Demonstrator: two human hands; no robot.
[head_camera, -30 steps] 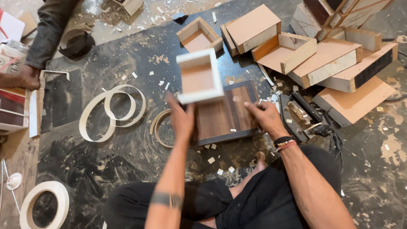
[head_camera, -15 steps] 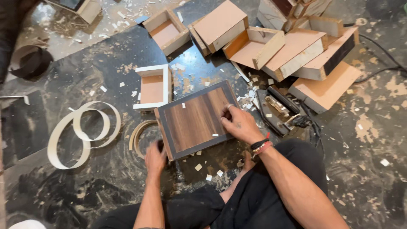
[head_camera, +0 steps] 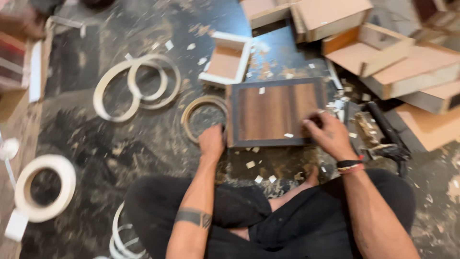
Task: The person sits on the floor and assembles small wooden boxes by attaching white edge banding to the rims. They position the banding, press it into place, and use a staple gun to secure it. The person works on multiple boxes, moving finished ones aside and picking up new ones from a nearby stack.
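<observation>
A person in black clothing is sitting cross-legged on a dusty dark floor [head_camera: 120, 144], both forearms reaching toward twelve o'clock. The left hand [head_camera: 212, 142] is pressing, fingers curled, against the near left corner of a wood-grain panel [head_camera: 273, 112]; the right hand [head_camera: 328, 135] is resting on the panel's right edge at two o'clock, fingers bent over it, though blur is hiding whether they are pinching anything. The panel is lying flat just ahead of the knees. A thin edging coil [head_camera: 203, 115] is lying at its left, touching it. Beyond, at twelve o'clock, a small open box [head_camera: 226, 60] is sitting; at ten o'clock, white tape rings [head_camera: 136, 86] are overlapping. Plywood boxes [head_camera: 383, 52] are piling up at one o'clock.
</observation>
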